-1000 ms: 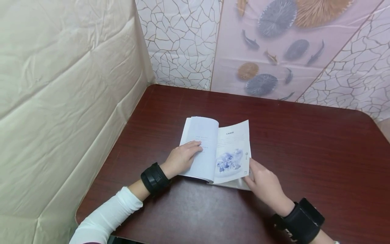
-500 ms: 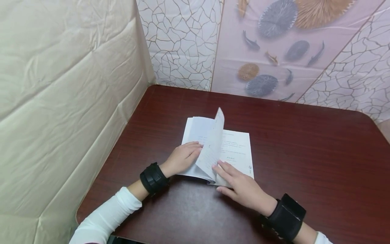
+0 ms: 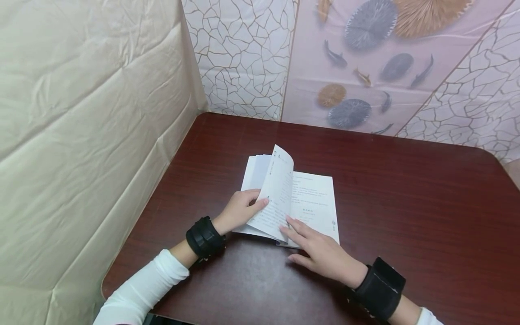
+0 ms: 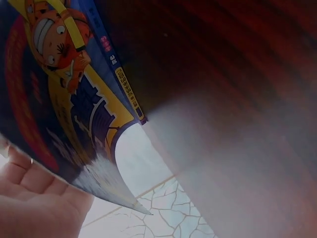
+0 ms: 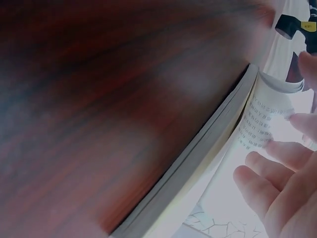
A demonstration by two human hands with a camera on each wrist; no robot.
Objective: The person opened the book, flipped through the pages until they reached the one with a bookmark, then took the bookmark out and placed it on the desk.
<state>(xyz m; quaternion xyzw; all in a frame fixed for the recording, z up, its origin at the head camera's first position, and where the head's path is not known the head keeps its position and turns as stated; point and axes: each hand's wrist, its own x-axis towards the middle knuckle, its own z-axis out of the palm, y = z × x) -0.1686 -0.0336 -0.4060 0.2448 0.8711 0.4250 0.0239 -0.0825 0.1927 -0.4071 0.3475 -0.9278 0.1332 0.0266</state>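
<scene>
A paperback book lies spread on the table, with printed text on its right page. One leaf stands partly raised and curves over toward the left side. My left hand grips the book's left half, thumb on top at the leaf's edge. From below, the left wrist view shows the colourful cover bent upward, with fingers against its edge. My right hand has its fingers extended, tips touching the pages near the spine. In the right wrist view those fingers lie spread beside the printed page.
The dark red wooden table reaches out to the right and behind the book. A cream cloth hangs along the left edge, and a patterned wall covering stands behind. Black bands circle both wrists.
A leaf has swung from the right side over the spine to the left. My right hand moved left from the book's right edge toward the spine. The left thumb now lies on the leaf.
</scene>
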